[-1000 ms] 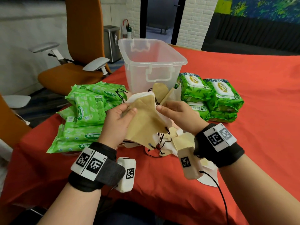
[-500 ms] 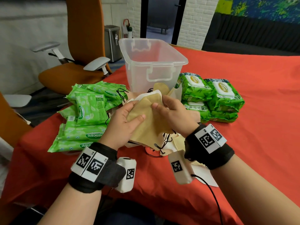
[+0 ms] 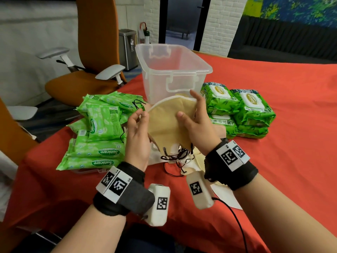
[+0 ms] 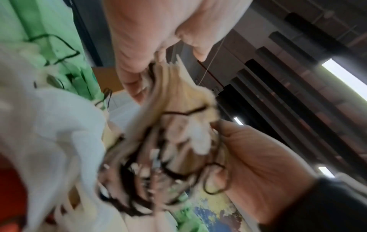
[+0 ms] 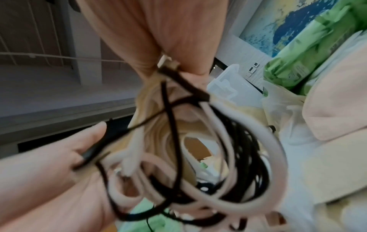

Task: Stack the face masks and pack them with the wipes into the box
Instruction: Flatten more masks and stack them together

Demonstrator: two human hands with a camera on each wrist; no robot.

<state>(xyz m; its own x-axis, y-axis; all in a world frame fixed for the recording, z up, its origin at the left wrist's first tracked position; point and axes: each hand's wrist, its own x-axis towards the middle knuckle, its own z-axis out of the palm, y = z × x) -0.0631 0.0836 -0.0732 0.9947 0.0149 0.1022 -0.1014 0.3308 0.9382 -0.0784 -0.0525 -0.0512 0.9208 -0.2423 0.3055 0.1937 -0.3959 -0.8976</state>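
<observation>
A stack of tan face masks [image 3: 166,125] stands upright in the air between my hands, just in front of the clear plastic box [image 3: 173,70]. My left hand [image 3: 141,115] pinches the stack's left edge. My right hand [image 3: 187,110] grips the right side, thumb in front and fingers behind. Black ear loops [image 3: 176,155] dangle from the bottom of the stack. In the wrist views the masks [image 4: 178,109] and the tangled loops [image 5: 188,149] are blurred. More masks [image 3: 193,161] lie on the red cloth below. Light green wipes packs [image 3: 102,128] are piled at the left, dark green wipes packs [image 3: 238,108] at the right.
The box is open, with no lid on it and nothing visible inside. An orange office chair [image 3: 91,73] stands past the table's left edge. Bare red tablecloth [image 3: 291,143] stretches to the right and toward me.
Both hands have raised the mask stack and turned it more upright, closer to the box. My left hand slid from the stack's front to its left edge.
</observation>
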